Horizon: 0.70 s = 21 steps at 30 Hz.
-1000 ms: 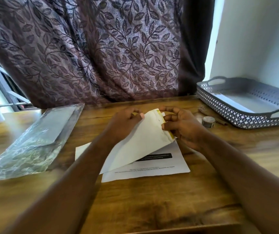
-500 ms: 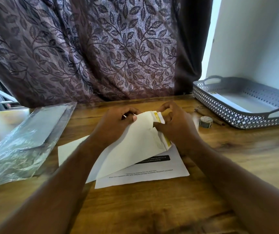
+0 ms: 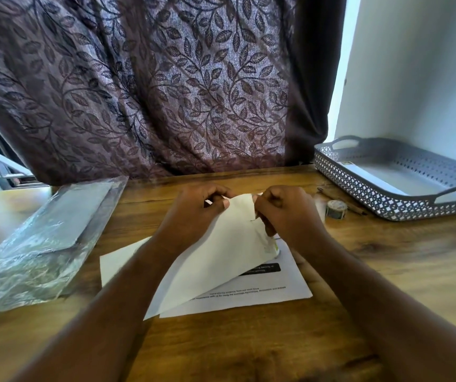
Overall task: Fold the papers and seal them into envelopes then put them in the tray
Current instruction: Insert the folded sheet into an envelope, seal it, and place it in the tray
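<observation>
I am seeing the left hand [image 3: 193, 213] and right hand [image 3: 284, 213], fingers curled, pinching the envelope [image 3: 221, 244] top; uneven pulling risks tearing it.

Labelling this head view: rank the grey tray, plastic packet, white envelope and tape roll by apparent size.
1-2. plastic packet and grey tray: alike; the tray is cut off, so unranked
3. white envelope
4. tape roll
</observation>
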{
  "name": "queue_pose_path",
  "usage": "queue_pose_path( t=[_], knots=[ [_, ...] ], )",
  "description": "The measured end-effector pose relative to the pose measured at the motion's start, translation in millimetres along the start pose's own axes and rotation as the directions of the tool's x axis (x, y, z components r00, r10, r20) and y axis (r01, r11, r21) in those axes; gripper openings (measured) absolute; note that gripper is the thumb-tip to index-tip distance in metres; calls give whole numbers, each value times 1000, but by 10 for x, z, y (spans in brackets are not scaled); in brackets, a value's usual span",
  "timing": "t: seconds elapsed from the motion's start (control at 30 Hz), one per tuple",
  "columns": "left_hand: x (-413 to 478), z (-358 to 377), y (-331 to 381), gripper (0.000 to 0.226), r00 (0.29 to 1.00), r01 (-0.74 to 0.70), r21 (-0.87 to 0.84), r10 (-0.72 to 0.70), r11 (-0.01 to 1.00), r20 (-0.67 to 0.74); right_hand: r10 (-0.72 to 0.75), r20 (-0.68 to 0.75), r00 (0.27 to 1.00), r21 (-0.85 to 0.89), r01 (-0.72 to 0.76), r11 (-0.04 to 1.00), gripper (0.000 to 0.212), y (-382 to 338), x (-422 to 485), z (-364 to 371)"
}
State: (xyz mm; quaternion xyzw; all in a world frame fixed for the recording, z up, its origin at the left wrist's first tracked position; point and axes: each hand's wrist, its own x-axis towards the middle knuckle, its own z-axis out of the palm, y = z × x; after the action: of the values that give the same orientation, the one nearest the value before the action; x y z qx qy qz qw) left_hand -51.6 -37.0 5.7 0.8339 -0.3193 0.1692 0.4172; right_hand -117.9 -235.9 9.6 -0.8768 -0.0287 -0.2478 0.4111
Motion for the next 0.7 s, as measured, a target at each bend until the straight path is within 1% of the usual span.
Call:
queue_pose_path(
  t=[0.1,0.17,0.27,0.37,0.47,0.6,0.7],
  knots=[
    [-18,-8,3,19,1000,14,59,-14,998,-4,27,56,998,161,-36,986,17,1,16,10],
    [-28,-15,7,18,1000,13,80,-12,997,-5,58,110,992,217,-81,973,13,-10,14,14],
    [-35,-27,6,16,1000,9,139,-9,990,-1,146,234,961,334,-220,917,13,-52,9,-13],
    [-37,-49,1,13,999,42,175,-41,984,-12,212,392,895,435,-384,814,18,-75,19,-68],
    [-26,-72,5,13,996,87,145,-84,986,-23,251,512,822,456,-507,732,21,-77,40,-102],
    [-25,-59,39,12,996,92,140,-91,986,-16,260,622,738,413,-592,692,28,-66,51,-82],
    [-28,-52,83,12,998,68,170,-68,983,-4,230,701,675,395,-636,663,26,-76,24,-56]
  ],
)
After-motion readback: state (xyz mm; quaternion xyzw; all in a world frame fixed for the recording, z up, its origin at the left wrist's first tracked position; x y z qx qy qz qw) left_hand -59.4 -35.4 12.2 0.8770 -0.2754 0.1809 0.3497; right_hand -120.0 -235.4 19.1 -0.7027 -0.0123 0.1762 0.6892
